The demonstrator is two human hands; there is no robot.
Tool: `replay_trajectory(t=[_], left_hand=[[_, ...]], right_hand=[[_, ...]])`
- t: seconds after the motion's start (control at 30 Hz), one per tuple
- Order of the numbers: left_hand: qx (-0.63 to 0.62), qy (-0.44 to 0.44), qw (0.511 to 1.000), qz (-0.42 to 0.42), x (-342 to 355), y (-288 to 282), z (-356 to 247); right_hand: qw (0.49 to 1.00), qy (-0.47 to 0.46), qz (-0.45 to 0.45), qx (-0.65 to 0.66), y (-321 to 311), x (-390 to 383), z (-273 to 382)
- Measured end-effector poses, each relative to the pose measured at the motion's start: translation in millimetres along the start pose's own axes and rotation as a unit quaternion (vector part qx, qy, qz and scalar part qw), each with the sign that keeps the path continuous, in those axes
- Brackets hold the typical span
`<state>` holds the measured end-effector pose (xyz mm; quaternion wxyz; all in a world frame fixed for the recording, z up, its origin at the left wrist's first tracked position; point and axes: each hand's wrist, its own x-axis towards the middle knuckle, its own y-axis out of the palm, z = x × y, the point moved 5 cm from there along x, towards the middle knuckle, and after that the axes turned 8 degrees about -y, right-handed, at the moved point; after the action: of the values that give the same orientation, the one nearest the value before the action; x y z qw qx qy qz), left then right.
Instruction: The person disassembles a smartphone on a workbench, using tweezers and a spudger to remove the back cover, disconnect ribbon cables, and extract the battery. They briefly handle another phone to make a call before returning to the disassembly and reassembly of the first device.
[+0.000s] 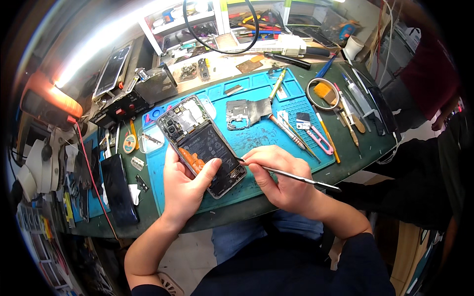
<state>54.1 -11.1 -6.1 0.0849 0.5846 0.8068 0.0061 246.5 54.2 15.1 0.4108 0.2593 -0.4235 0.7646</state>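
My left hand (186,183) is closed round the lower left side of an opened smartphone (190,109), its thumb lying over the phone's face. Inside the frame sit a black battery (210,143), an orange flex strip (191,159) and camera modules near the top. Between the thumb and fingers of my right hand (282,173) is a slim metal pry tool (301,178). Its dark tip meets the phone's right edge beside the battery; whether it is under the battery I cannot tell. Beyond the phone, a removed dark cover plate (238,114) with a grey flap lies on the blue mat.
The blue repair mat (232,195) covers the bench's middle. Rightward lie a pink-handled tool (322,140), a tape roll (309,94), brushes and a syringe. At left are a dark phone (120,190), an orange multimeter (42,101) and a black power unit (118,111). A black cable loop (185,22) hangs above.
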Motion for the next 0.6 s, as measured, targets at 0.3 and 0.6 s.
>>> replay_trajectory(t=[0.3, 0.6], left_hand=[[-0.004, 0.057, 0.998, 0.005, -5.2, -1.7, 3.1], [-0.014, 0.084, 0.996, -0.01, -6.6, -2.1, 8.6]], right_hand=[[0.991, 0.097, -0.012, 0.086, 6.0, 0.7, -8.3], [0.941, 0.242, -0.046, 0.232, 10.3, -13.5, -17.9]])
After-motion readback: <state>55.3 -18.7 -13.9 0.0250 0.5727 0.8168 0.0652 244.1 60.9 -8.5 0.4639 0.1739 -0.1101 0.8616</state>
